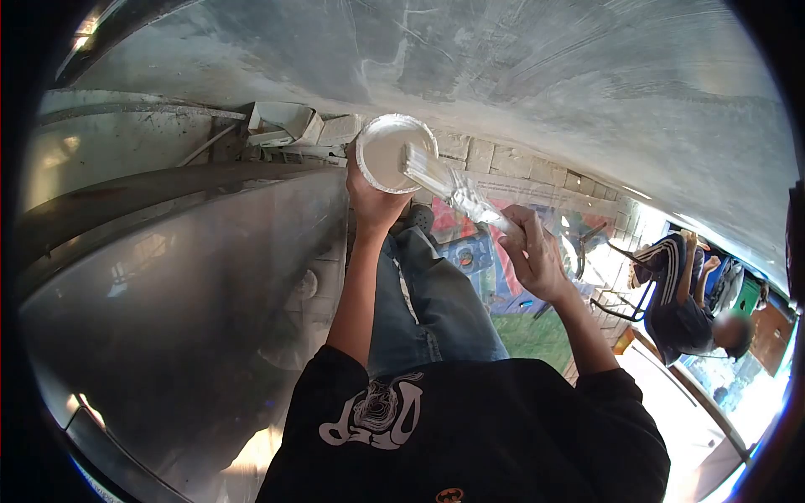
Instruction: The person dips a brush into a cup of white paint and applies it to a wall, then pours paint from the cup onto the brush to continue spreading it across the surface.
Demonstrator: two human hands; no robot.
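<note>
Black shirt (470,427): nearest the camera, low in the frame, a white printed design on the chest; both bare forearms run away from it toward the wall; blue jeans (432,302) show between them.
Left hand (373,197): fingers wrapped under and around the white bowl (387,151), holding it up close to the wall; the bowl's open mouth faces the camera and its inside looks coated in white paste.
Right hand (532,256): fingers clenched around the handle end of the trowel (449,189); grip looks firm.
Trowel axis: the long axis runs from the right hand up and leftward; the blade end lies across the bowl's rim on its right side, touching it; the blade is smeared white.
Nearer hand: the left hand sits directly under the bowl; the right hand is apart from it, joined to it only by the tool.
Surface: a grey plastered wall (520,75) fills the upper frame, streaked with lighter smears; bare blocks (495,155) show just beside the bowl.
Left side: a broad, dark, glossy panel (168,277) reflecting light; what it is I cannot tell.
Room: bright daylight at the right; another person (683,306) in striped dark clothing sits well apart; colourful items lie on the floor beyond the jeans.
</note>
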